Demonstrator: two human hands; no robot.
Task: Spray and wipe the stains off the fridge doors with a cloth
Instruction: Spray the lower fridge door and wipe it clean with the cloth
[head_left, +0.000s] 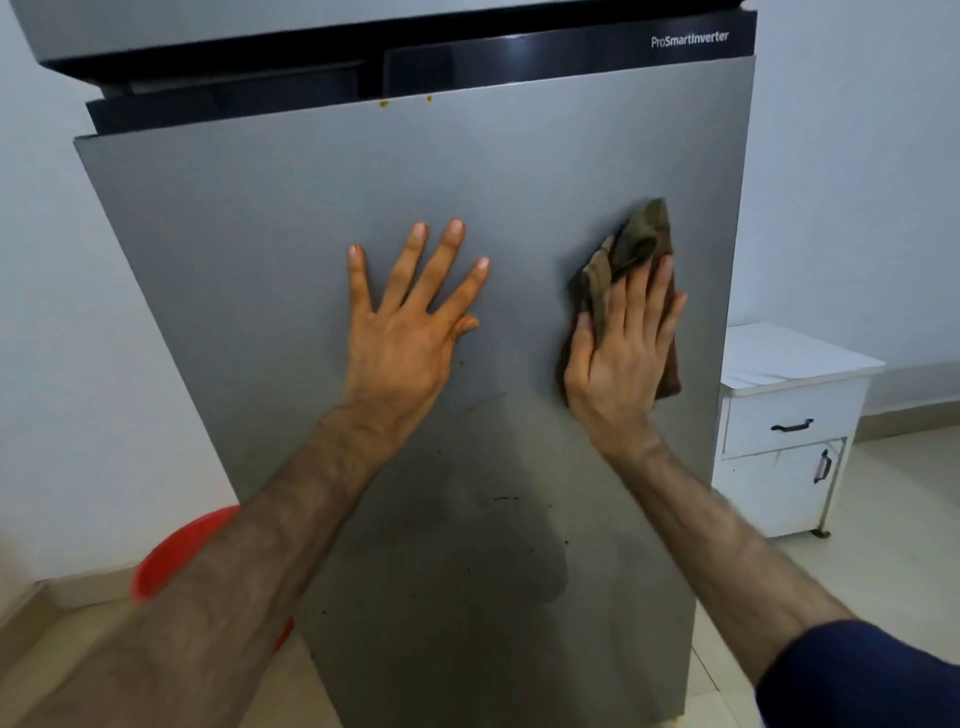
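right hand (621, 358) presses cloth (631, 249) on fridge door (260, 270); left hand (402, 332) flat.

We have both bare forearms stretched forward and up, side by side and apart. Our left hand (402, 332) lies flat with its palm forward, four fingers straight and fanned wide, thumb tucked out toward the right. Our right hand (621, 353) is raised at about the same height, fingers straight and close together, pointing up, palm pressed forward. A dark blue sleeve (862, 675) covers our right upper arm.
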